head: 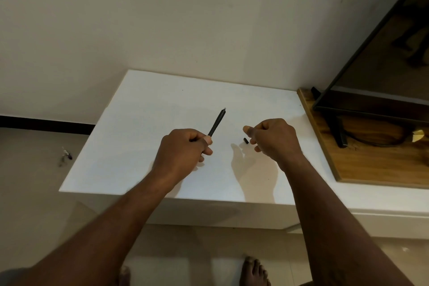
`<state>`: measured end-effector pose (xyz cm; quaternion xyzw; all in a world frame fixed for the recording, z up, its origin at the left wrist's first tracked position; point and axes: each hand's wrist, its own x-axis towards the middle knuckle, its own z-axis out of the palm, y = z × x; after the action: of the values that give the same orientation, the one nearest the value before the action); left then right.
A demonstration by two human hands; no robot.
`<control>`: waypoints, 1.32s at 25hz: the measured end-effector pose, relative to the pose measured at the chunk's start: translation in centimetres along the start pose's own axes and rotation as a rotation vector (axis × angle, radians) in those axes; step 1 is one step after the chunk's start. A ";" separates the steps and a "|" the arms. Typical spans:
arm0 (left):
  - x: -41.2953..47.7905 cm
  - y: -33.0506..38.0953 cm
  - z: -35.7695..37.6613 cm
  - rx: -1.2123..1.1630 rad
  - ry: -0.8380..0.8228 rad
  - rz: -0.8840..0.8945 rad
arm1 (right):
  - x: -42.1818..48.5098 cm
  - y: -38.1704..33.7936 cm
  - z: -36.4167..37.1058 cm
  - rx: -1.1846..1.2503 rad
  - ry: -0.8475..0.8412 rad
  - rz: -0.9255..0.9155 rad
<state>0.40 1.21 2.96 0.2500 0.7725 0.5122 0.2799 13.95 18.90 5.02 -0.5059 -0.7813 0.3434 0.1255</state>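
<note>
L hand [185,146] grips the black pen [217,123] in curled fingers, pale tip pointing away over the white table [139,134]. R hand [274,139] is curled. The small black cap [245,140] sits right at its fingertips; can't tell if it's pinched or lying on the table. Risk: the cap's tiny, so a loose hold or off-axis push could send it rolling off the edge to the floor [185,251].

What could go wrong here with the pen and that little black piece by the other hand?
The small black piece beside the right hand could roll off the smooth white table onto the floor; whether it is pinched is unclear. The left hand grips the pen near one end, so its far tip may wobble when the two are joined.
</note>
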 end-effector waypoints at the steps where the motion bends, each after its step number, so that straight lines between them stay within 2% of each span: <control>1: 0.0 0.0 0.0 -0.002 -0.002 -0.001 | 0.0 0.0 -0.1 -0.003 -0.004 -0.001; 18: -0.2 -0.1 0.4 0.046 -0.024 0.019 | -0.1 0.2 -0.4 -0.039 0.009 -0.015; 20: -0.2 -0.2 0.4 0.055 -0.024 0.028 | -0.1 0.0 -0.6 0.020 0.033 -0.021; 22: -0.2 -0.2 0.5 0.060 -0.026 0.034 | -0.2 -0.4 -0.8 0.183 0.040 -0.039; 25: -0.1 -0.3 0.5 0.059 -0.030 0.037 | -0.7 -1.5 -0.9 0.384 -0.014 -0.078; 33: -0.2 -0.6 0.6 0.060 -0.089 0.126 | -1.0 -1.9 -0.6 0.521 -0.090 -0.050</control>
<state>0.92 1.23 2.26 0.3289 0.7570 0.4938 0.2738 13.36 17.79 6.90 -0.4211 -0.6836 0.5519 0.2254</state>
